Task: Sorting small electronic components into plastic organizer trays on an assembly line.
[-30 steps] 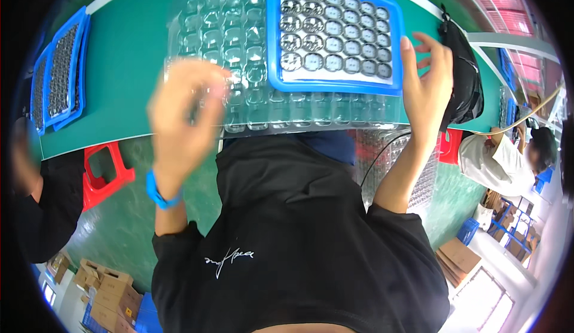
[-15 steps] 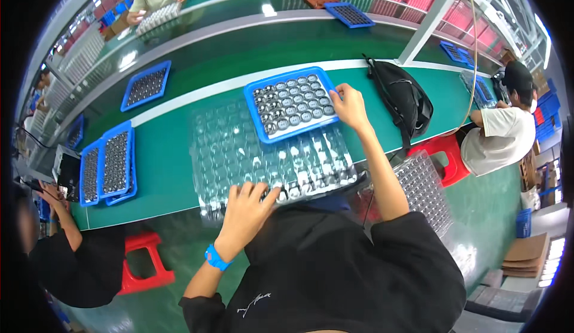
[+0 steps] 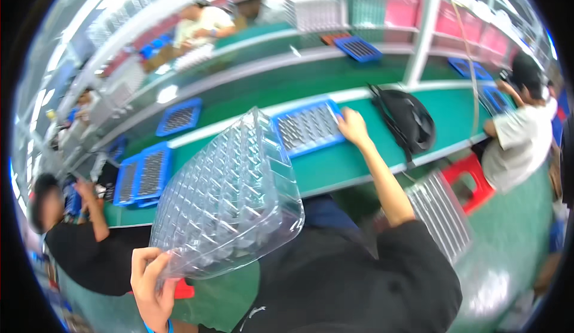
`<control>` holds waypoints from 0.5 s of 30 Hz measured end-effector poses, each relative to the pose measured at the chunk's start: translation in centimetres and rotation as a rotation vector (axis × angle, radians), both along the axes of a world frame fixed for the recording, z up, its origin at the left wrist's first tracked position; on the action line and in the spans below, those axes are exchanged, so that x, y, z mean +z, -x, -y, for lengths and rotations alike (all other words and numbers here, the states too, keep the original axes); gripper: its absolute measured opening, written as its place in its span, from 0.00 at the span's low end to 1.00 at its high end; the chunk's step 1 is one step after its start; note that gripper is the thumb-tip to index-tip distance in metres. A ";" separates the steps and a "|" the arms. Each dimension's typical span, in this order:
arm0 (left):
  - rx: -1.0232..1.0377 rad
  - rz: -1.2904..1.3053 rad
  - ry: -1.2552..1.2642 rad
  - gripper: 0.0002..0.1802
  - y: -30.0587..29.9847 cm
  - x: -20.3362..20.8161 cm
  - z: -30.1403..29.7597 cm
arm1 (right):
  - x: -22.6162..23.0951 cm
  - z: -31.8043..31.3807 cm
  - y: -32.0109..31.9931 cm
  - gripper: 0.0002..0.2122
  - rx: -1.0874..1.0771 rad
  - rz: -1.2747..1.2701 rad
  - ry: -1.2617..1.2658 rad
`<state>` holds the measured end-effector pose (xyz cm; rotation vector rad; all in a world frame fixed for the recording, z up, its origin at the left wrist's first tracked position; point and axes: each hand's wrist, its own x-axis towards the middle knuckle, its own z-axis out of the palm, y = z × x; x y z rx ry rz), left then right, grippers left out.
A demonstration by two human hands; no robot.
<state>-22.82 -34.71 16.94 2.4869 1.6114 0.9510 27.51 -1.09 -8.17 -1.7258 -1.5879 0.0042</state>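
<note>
A large clear plastic blister tray (image 3: 224,195) with rows of moulded pockets is tilted up in front of me. My left hand (image 3: 153,282) pinches its near left corner, fingers closed on the rim. Beyond it, a blue tray (image 3: 314,148) filled with rows of small round dark-and-silver parts lies on the green bench, its left side partly hidden by the raised plastic. My right hand (image 3: 354,128) is closed on the right rim of that blue tray. Motion blurs the small parts, so their kind cannot be made out.
A black backpack (image 3: 409,123) rests on the bench to the right. More filled blue trays (image 3: 152,174) sit at the left, others on the green conveyor (image 3: 239,96). Another clear tray (image 3: 439,213) is by the bench at lower right. Co-workers sit on both sides; a red stool (image 3: 472,183) stands right.
My left hand has lifted the clear tray off the bench and swung it left, tilting it up. My right hand stays at the blue tray's right rim. The view has shifted.
</note>
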 end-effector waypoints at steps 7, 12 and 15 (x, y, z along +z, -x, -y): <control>0.437 0.028 -0.813 0.28 4.6 4.0 -3.1 | -0.2 2.4 0.4 0.12 -0.032 -0.031 0.075; 0.606 -0.015 -0.976 0.23 2.2 15.8 -9.6 | 0.0 2.5 1.6 0.14 -0.020 -0.082 0.044; 0.351 -0.082 -0.964 0.20 2.4 22.7 -21.6 | 0.2 3.3 0.7 0.15 -0.080 -0.101 0.107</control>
